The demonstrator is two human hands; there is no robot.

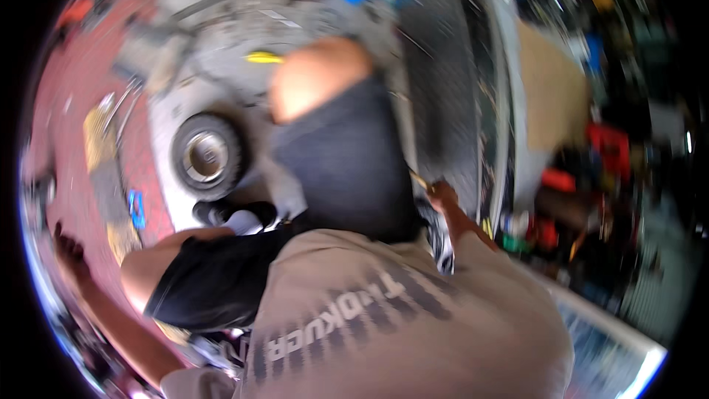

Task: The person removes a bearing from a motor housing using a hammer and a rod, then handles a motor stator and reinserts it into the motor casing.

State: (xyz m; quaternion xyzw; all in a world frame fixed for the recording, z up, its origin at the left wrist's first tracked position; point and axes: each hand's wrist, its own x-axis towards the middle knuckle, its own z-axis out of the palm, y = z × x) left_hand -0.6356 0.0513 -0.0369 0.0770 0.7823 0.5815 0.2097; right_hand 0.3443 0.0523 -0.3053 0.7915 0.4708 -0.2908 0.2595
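Note:
Neither of my hands shows in this blurred view. A person in a tan printed shirt [399,318] and black shorts [214,281] crouches right below me with their back to me, and their dark cap [347,162] fills the middle. This person's left hand [68,250] reaches out low over the red floor at the left. Their right hand [443,196] is raised at a dark upright panel [443,81] and seems to hold a thin yellowish tool; the blur hides what it is.
A small wheel with a metal hub [207,155] sits in a grey body left of the person's head. The red paved floor [74,89] carries a blue item [136,208] and yellow marks. Cluttered shelves with red boxes [609,148] and a cardboard sheet [550,96] stand on the right.

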